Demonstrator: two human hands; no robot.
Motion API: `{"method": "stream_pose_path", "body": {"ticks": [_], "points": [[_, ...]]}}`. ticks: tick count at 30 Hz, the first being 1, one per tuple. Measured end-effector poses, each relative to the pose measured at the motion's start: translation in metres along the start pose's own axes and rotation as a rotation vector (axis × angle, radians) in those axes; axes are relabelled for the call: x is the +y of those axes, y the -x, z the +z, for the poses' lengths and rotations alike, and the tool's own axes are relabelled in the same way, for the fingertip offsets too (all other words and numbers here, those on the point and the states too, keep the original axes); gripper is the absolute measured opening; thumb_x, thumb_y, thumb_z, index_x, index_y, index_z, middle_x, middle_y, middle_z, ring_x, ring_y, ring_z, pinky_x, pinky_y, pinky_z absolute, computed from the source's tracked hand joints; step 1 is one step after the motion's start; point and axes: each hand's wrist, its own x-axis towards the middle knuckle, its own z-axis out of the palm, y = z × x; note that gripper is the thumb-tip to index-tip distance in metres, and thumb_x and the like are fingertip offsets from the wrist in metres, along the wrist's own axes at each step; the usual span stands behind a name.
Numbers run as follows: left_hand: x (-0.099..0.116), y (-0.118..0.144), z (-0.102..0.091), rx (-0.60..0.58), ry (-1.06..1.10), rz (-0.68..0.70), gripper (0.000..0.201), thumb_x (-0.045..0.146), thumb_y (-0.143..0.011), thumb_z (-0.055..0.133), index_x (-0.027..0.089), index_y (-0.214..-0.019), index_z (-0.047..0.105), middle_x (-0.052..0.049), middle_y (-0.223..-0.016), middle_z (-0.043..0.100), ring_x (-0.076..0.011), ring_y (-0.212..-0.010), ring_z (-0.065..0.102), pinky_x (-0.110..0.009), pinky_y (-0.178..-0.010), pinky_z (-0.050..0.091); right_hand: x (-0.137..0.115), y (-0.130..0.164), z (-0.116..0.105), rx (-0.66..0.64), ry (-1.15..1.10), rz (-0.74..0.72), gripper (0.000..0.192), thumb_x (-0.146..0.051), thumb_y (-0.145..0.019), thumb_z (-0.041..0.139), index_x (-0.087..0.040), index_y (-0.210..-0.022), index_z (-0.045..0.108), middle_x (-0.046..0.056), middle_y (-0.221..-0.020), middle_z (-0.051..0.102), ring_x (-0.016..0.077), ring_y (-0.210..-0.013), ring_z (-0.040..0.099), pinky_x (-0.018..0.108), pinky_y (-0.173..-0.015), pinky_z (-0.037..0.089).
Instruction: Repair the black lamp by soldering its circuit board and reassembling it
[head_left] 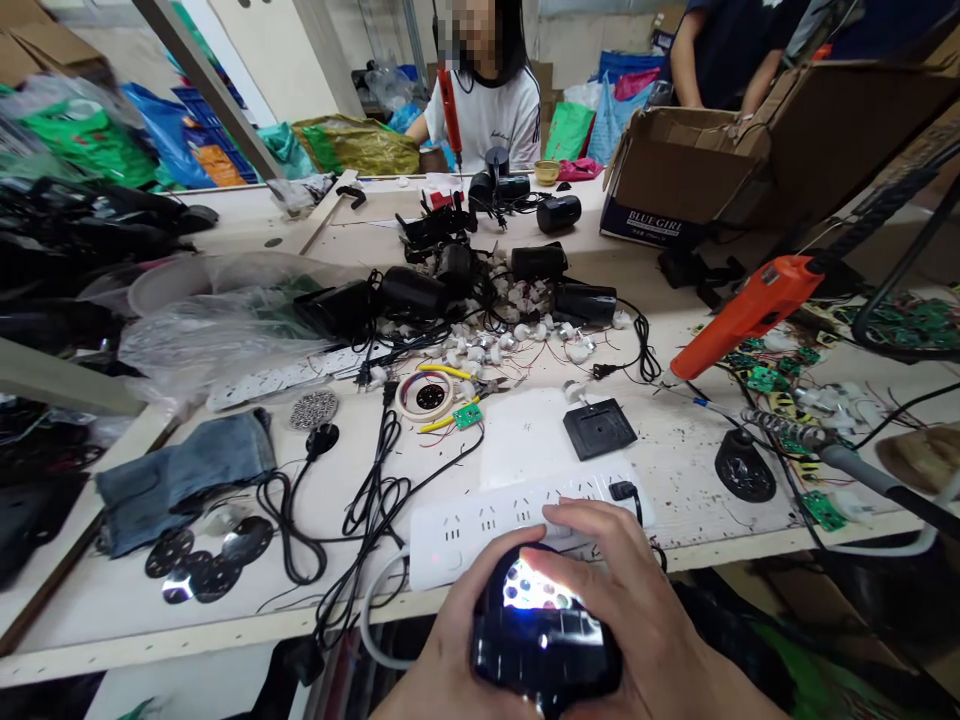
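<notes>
Close to the front edge of the bench, I hold a glossy black lamp [544, 650] in both hands. A bright window with coloured spots glows on its upper face. My left hand [450, 630] wraps around its left side. On the other side my right hand [637, 590] grips it, with fingers reaching across the top near the lit window. Just beyond my hands lies a white power strip [435, 535] with a black plug [622, 490] in its right end. The underside of the lamp is hidden.
An orange electric screwdriver [750, 310] hangs at right, above a soldering iron [847, 460]. Black housings [416, 292], cords [379, 470] and pliers [487, 386] lie mid-bench. Metal discs [214, 575] and a cloth [187, 475] lie left. Two people are across the bench, near an open carton [675, 180].
</notes>
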Motion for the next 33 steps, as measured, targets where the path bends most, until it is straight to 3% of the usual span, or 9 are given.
{"method": "stream_pose_path", "body": {"ticks": [6, 11, 14, 17, 19, 22, 26, 29, 33], "points": [[0.012, -0.006, 0.005, 0.014, 0.055, 0.017, 0.096, 0.045, -0.049, 0.092, 0.020, -0.134, 0.053, -0.013, -0.129, 0.060, -0.0386, -0.121, 0.054, -0.051, -0.107, 0.039, -0.007, -0.018, -0.006, -0.040, -0.190, 0.142, 0.033, -0.038, -0.102, 0.047, -0.021, -0.130, 0.045, 0.006, -0.110, 0.059, 0.0189, -0.100, 0.057, 0.032, -0.089, 0.048], [0.008, -0.004, 0.005, 0.027, 0.021, 0.025, 0.102, 0.041, -0.041, 0.096, 0.022, -0.133, 0.054, -0.013, -0.132, 0.058, -0.0410, -0.127, 0.049, -0.052, -0.110, 0.036, 0.007, -0.036, -0.002, -0.083, -0.447, 0.487, 0.020, -0.027, -0.088, 0.060, -0.022, -0.107, 0.060, 0.002, -0.092, 0.054, 0.0152, -0.080, 0.055, 0.028, -0.072, 0.048], [-0.001, -0.003, 0.001, 0.061, 0.039, 0.029, 0.124, 0.046, -0.037, 0.096, 0.024, -0.144, 0.038, -0.014, -0.137, 0.051, -0.0407, -0.132, 0.044, -0.051, -0.114, 0.031, 0.015, -0.043, 0.006, -0.107, -0.614, 0.625, 0.016, -0.029, -0.080, 0.064, -0.020, -0.093, 0.061, 0.000, -0.083, 0.052, 0.0144, -0.073, 0.051, 0.026, -0.064, 0.045], [-0.007, 0.000, -0.001, 0.094, 0.043, -0.017, 0.141, 0.053, -0.035, 0.095, 0.027, -0.150, 0.017, -0.014, -0.133, 0.049, -0.0402, -0.127, 0.048, -0.052, -0.110, 0.035, 0.018, -0.045, 0.012, -0.118, -0.676, 0.670, 0.015, -0.030, -0.078, 0.067, -0.019, -0.086, 0.061, -0.001, -0.078, 0.052, 0.0139, -0.071, 0.050, 0.025, -0.062, 0.042], [-0.009, 0.003, -0.003, 0.107, 0.011, -0.032, 0.141, 0.053, -0.035, 0.095, 0.028, -0.148, 0.014, -0.014, -0.129, 0.050, -0.0396, -0.122, 0.051, -0.051, -0.106, 0.038, 0.017, -0.045, 0.012, -0.097, -0.644, 0.637, 0.014, -0.030, -0.079, 0.069, -0.019, -0.083, 0.061, 0.000, -0.079, 0.054, 0.0140, -0.073, 0.051, 0.025, -0.064, 0.043], [-0.009, 0.006, -0.007, 0.129, -0.033, -0.006, 0.129, 0.047, -0.035, 0.096, 0.028, -0.140, 0.023, -0.013, -0.126, 0.050, -0.0381, -0.118, 0.053, -0.049, -0.103, 0.040, 0.017, -0.040, 0.002, -0.082, -0.542, 0.502, 0.017, -0.035, -0.087, 0.069, -0.019, -0.089, 0.063, 0.001, -0.084, 0.057, 0.0147, -0.076, 0.055, 0.026, -0.068, 0.046], [-0.007, 0.006, -0.009, 0.115, 0.099, 0.016, 0.121, 0.047, -0.038, 0.096, 0.030, -0.133, 0.024, -0.012, -0.124, 0.051, -0.0349, -0.113, 0.056, -0.044, -0.097, 0.042, 0.012, -0.024, -0.021, -0.002, -0.184, 0.134, 0.027, -0.042, -0.099, 0.055, -0.021, -0.114, 0.064, 0.008, -0.108, 0.055, 0.0197, -0.098, 0.057, 0.032, -0.082, 0.050], [-0.004, 0.002, -0.008, 0.069, 0.213, 0.015, 0.118, 0.047, -0.043, 0.095, 0.031, -0.132, 0.020, -0.011, -0.122, 0.053, -0.0328, -0.109, 0.058, -0.044, -0.094, 0.043, 0.007, -0.014, -0.027, -0.021, 0.083, -0.129, 0.040, -0.053, -0.100, 0.047, -0.027, -0.127, 0.062, 0.010, -0.132, 0.045, 0.0293, -0.125, 0.043, 0.044, -0.101, 0.043], [0.000, -0.003, -0.003, 0.048, 0.169, 0.058, 0.112, 0.047, -0.043, 0.094, 0.029, -0.131, 0.028, -0.010, -0.121, 0.053, -0.0308, -0.106, 0.058, -0.041, -0.090, 0.043, 0.006, -0.016, -0.018, -0.049, 0.126, -0.237, 0.047, -0.060, -0.101, 0.037, -0.030, -0.127, 0.062, 0.008, -0.143, 0.040, 0.0320, -0.134, 0.034, 0.049, -0.105, 0.039]]}}
